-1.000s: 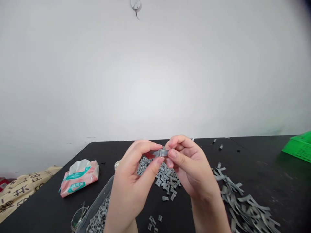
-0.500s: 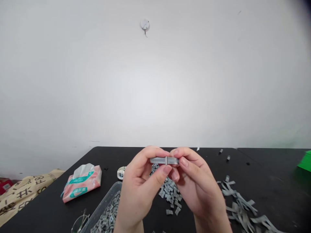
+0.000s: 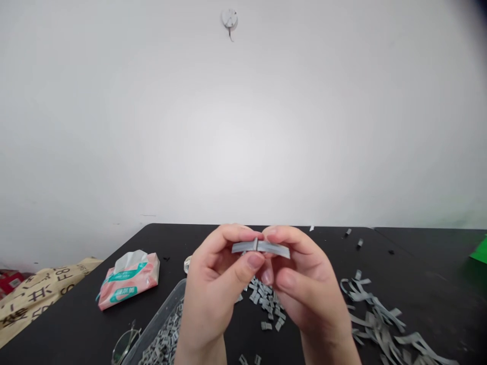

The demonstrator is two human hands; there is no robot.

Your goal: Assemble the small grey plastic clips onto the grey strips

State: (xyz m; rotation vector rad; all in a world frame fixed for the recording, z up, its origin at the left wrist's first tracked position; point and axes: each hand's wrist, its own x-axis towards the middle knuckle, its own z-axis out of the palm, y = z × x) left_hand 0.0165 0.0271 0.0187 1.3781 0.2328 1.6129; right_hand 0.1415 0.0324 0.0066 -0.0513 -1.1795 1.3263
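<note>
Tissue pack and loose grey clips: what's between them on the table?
In the head view, a tape roll and the raised left hand come between the tissue pack and the loose grey clips.

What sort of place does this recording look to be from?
Probably a small hand-assembly or piecework table rather than a factory line: a black table strewn with loose grey clips, a clear plastic tub of them, and a tissue packet nearby.
</note>
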